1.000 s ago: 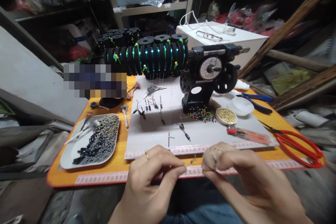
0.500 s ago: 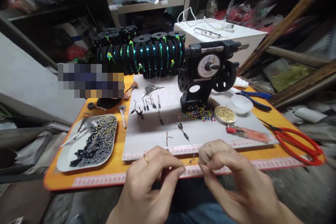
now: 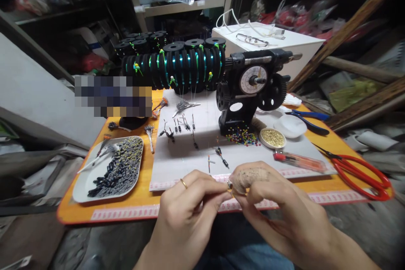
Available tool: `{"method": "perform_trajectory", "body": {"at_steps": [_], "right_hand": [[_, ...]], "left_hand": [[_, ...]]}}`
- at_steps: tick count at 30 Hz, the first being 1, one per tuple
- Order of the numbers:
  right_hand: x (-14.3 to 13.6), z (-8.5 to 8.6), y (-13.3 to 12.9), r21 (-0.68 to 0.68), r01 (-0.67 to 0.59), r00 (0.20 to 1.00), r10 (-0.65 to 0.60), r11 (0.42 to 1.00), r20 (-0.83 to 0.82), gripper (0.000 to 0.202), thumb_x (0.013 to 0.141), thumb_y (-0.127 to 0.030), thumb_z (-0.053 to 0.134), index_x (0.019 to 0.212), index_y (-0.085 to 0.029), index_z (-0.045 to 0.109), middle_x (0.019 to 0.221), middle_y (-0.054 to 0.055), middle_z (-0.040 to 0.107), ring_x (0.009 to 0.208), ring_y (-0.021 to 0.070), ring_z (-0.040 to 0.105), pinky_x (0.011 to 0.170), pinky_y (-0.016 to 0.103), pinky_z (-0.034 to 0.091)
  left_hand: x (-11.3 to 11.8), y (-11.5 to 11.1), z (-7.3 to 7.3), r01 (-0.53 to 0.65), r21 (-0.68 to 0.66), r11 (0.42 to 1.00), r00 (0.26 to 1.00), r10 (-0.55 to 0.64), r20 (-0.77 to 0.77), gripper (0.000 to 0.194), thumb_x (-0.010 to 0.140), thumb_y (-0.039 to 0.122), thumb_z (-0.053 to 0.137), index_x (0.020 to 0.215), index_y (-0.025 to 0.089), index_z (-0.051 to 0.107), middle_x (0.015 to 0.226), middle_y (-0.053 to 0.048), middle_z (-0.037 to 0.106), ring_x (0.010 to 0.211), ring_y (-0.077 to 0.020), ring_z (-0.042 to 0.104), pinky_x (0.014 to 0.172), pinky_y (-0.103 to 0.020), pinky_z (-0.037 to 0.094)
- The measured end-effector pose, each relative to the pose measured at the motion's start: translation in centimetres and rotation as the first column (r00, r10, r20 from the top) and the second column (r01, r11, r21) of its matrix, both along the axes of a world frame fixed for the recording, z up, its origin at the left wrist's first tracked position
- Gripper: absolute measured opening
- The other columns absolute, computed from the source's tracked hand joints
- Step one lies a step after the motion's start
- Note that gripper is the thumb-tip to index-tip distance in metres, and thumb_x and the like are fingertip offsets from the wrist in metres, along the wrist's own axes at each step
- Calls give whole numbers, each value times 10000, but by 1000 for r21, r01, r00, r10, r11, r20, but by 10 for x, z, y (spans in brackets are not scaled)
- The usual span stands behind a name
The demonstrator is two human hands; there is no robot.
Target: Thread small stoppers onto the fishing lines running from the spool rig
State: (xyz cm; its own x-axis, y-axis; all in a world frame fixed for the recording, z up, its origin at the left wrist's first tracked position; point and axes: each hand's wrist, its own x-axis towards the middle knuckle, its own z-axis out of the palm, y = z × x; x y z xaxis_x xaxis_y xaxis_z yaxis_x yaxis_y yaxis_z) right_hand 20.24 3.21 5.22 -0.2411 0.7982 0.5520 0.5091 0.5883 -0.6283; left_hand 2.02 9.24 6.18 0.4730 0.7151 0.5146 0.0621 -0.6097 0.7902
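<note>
Where a gap showed before, the left hand [image 3: 186, 211] and right hand [image 3: 284, 206] nearly meet above the near table [image 3: 147, 175] edge, bringing both pinched-together grips to one tiny piece [image 3: 229, 184]; whose, I cannot tell.

Cluttered workshop — black geared winding machine [image 3: 253, 88], red-handled scissors [image 3: 360, 175], blue-handled pliers [image 3: 308, 120], dark bag-stuffed shelves [image 3: 57, 12].

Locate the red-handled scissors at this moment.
Head view, right side: the red-handled scissors lie at the right end of the orange table, nearer the camera than the blue-handled pliers.
</note>
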Motion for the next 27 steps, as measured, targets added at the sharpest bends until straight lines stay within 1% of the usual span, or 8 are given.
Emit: {"method": "perform_trajectory", "body": {"at_steps": [5,8,10,15,21,23,25,27], "right_hand": [[4,2,-1,82,20,1000,-21,996,13,311,879,56,522,1001,-224,461,952,56,635,1070,235,622,823,374,567],[7,3,-3,80,-7,1000,6,997,15,329,859,74,534,955,-231,461,951,48,644,1117,234,628,842,366,581],[7,3,-3,55,-15,1000,15,998,12,329,855,83,527,932,-230,462,960,46,646,1078,211,644,819,331,584],[4,2,-1,25,33,999,-33,999,-27,293,852,63,537,890,-220,468,944,37,654,887,147,659,747,260,567],[0,1,0,-20,47,996,-48,999,-82,291,855,54,537,878,-229,473,913,37,672,858,164,675,709,265,574],[-1,-1,-1,5,54,995,-53,999,-90,305,849,70,538,909,-224,485,908,32,667,838,155,672,710,254,576],[-3,-2,-2,28,54,988,-49,998,-149,338,846,90,532,971,-222,498,895,21,650,844,149,665,734,252,581],[-5,-1,-3,-1,67,961,-65,998,-267,362,876,82,518,1069,-225,510,953,31,629,889,157,660,776,272,588]], "left_hand": [[2,0,1,1,12,1000,1000,-2,31,98,832,-22,696,862,63,736,758,-87,723,725,-129,703,680,-169,548],[2,-1,1,-3,26,1000,999,2,38,95,826,-33,696,859,45,738,766,-100,723,735,-128,704,686,-161,544],[2,-1,2,2,16,1000,999,-3,47,95,822,-33,700,854,46,740,762,-95,722,727,-124,701,680,-157,542],[2,-1,5,-16,-37,999,998,18,53,75,807,-11,727,818,62,746,725,-73,727,675,-115,693,633,-153,536],[1,-1,5,-8,-102,995,999,12,39,103,819,23,728,823,124,746,735,-49,742,669,-139,699,590,-198,540],[1,-2,5,-7,-154,988,1000,11,28,101,828,42,717,827,139,745,743,-47,737,661,-142,689,548,-196,523],[0,-3,5,8,-251,968,1000,-4,17,99,825,60,712,822,153,745,745,-42,721,645,-136,665,495,-182,488],[-1,-2,4,43,-393,919,999,-26,48,92,817,85,719,794,172,740,733,-30,702,629,-124,631,478,-169,459]]}}
